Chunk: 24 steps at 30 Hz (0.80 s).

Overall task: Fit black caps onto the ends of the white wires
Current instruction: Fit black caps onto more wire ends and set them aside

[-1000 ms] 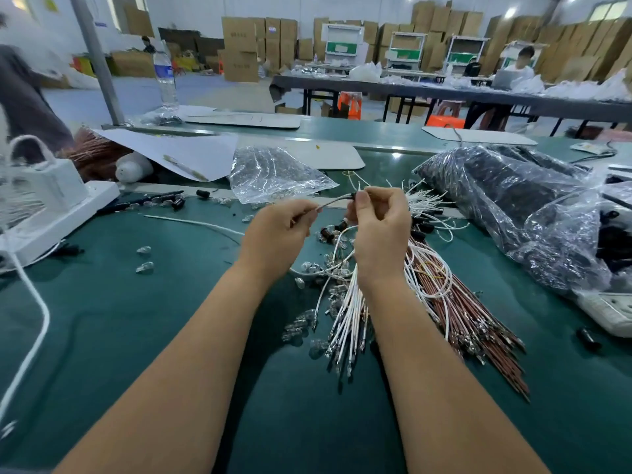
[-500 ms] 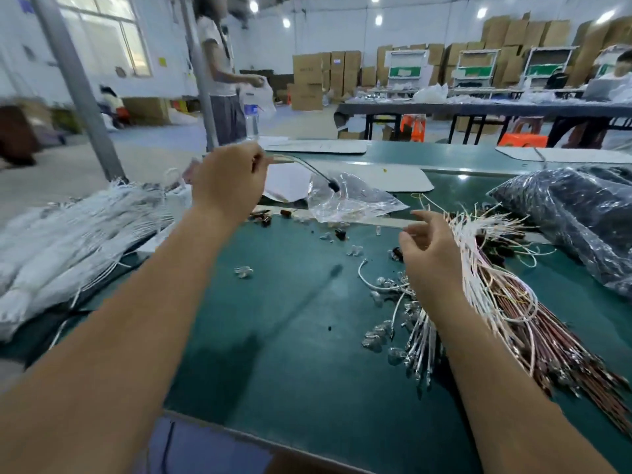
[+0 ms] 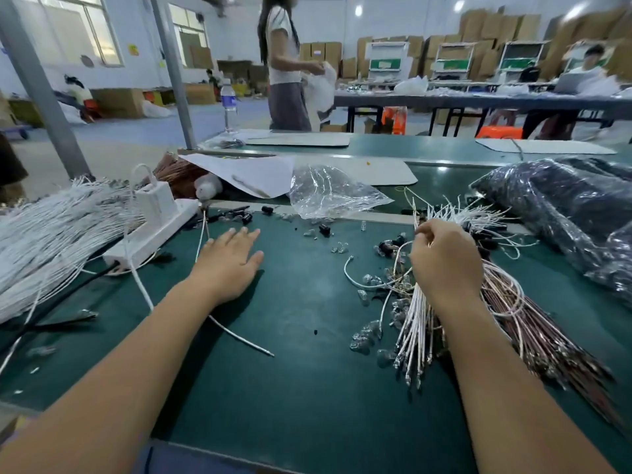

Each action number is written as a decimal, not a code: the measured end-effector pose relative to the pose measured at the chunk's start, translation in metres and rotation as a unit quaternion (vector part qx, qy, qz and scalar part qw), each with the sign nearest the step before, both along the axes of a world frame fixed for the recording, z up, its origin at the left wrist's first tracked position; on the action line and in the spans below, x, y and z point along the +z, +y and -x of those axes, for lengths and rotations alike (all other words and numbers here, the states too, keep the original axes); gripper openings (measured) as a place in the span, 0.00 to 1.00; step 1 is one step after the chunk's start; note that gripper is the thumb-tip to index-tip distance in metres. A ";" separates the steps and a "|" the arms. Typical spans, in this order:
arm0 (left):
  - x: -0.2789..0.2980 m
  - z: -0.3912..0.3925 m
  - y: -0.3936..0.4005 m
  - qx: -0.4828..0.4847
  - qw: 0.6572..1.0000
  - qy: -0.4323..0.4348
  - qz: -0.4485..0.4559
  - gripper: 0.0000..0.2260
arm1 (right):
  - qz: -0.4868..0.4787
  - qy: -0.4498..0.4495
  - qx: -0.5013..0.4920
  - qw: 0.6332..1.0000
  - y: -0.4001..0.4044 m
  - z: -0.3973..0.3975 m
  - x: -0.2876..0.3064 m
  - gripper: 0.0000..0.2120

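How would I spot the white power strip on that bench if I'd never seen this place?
Start at the green bench and look to its left side, beside the big heap of white wires. The white power strip lies there aslant, left of the open left hand. It is the only long boxy block, with a white plug adapter standing on it.

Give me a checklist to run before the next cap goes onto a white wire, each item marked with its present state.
1. Left hand free to take a cap: ok, it lies flat and open on the green table, holding nothing.
2. Right hand has a wire singled out: cannot tell; its fingers curl around wires at the top of the white wire bundle, but how many is unclear.
3. Loose black caps within reach: ok, several lie ahead of the left hand.
4. Wire end bare and ready: cannot tell, too small and blurred.
5. Stray white wire under the left forearm kept out of the way: not ok.
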<state>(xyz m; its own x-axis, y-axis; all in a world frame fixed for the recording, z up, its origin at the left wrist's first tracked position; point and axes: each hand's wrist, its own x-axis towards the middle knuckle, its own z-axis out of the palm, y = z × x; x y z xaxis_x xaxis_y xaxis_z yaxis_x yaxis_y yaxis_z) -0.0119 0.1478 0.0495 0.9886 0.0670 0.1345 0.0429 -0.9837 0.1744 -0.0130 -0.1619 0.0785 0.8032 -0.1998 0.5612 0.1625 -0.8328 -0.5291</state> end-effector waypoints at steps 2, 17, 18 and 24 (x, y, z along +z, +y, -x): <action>-0.002 -0.007 -0.025 -0.018 0.999 0.038 0.004 0.24 | 0.029 0.029 -0.059 0.997 -0.013 -0.001 0.001 0.09; 0.006 -0.030 -0.110 0.008 0.977 -0.021 0.212 0.21 | 0.099 0.169 -0.132 0.972 -0.035 -0.002 0.001 0.09; 0.005 -0.031 -0.101 0.051 0.982 -0.009 0.179 0.21 | 0.098 0.168 -0.130 0.972 -0.035 -0.002 0.001 0.10; 0.008 -0.019 -0.025 0.167 0.982 -0.024 0.080 0.22 | 0.071 0.125 -0.114 0.983 -0.034 -0.002 0.001 0.02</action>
